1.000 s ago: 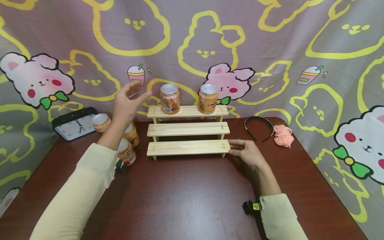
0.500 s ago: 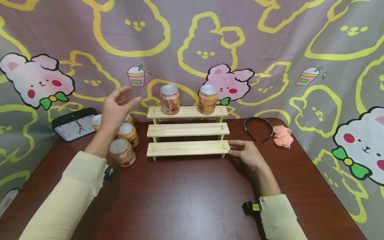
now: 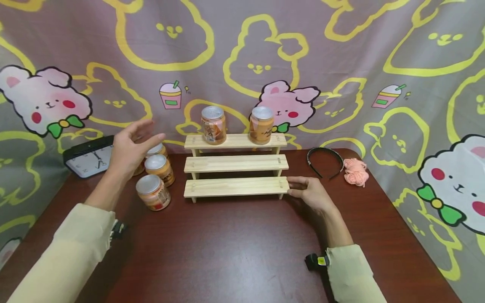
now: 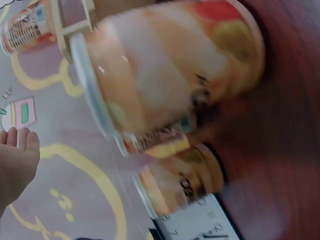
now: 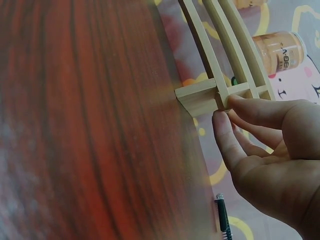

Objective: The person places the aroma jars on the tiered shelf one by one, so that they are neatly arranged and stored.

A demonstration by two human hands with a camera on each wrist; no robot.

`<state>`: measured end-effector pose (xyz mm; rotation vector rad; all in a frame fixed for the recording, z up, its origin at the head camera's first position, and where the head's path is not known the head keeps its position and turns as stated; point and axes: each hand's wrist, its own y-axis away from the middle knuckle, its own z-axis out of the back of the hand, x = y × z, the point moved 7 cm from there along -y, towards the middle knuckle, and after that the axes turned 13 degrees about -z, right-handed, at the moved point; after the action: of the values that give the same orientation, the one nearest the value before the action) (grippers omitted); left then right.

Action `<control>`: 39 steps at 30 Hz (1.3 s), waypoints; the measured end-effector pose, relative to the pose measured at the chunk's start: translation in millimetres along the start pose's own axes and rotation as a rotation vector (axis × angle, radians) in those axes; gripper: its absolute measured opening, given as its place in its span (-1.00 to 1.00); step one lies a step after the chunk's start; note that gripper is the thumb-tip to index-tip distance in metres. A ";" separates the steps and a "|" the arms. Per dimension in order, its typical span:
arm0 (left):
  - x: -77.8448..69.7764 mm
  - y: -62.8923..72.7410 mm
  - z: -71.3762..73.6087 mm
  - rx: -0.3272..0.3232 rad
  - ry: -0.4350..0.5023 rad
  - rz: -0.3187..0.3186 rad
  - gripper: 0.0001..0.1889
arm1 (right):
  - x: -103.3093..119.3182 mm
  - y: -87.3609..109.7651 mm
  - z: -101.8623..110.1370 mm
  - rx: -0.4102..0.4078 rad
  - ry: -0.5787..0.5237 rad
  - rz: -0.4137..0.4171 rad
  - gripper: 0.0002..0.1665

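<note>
My left hand hovers with fingers spread and nothing in it, over a cluster of jars at the left. Orange-labelled with silver lids, they include a front jar and one behind it; my arm partly hides others. The left wrist view shows a large, blurred jar close up, apart from the hand. My right hand pinches the right end of the lowest step of a three-tier wooden display rack. On the rack's top tier stand two similar jars, a left one and a right one.
A black-framed clock lies tilted behind the jar cluster. A black headband and a ball of peach yarn sit at the back right of the dark wooden table. A patterned curtain hangs behind.
My left hand has moved left and down, away from the rack's top tier and back over the jar cluster. The right hand stays at the rack's end.
</note>
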<state>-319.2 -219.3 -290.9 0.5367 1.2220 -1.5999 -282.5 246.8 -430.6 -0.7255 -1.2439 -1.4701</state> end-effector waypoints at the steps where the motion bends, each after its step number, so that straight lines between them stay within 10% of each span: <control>1: 2.4 2.1 2.8 0.002 -0.004 0.001 -0.25 | -0.3 -0.3 -0.4 0.002 -0.004 -0.002 -0.42; 8: 10.9 15.5 20.9 -0.063 0.101 -0.090 -0.48 | -0.2 -0.5 -0.3 -0.002 0.001 -0.001 -0.43; 26: 37.3 48.6 43.5 -0.055 0.062 -0.055 -0.51 | 0.1 -0.6 -0.1 -0.002 0.006 -0.002 -0.43; 32: 42.8 56.0 44.2 -0.044 0.205 -0.078 -0.55 | 0.2 -0.2 0.5 -0.008 0.009 -0.001 -0.43; 39: 50.1 64.0 43.7 0.043 0.063 -0.074 -0.51 | 0.1 -0.5 0.1 -0.012 0.008 0.003 -0.44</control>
<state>-272.1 -279.2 -342.9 0.5785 1.2693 -1.6855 -283.1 246.8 -430.6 -0.7282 -1.2283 -1.4783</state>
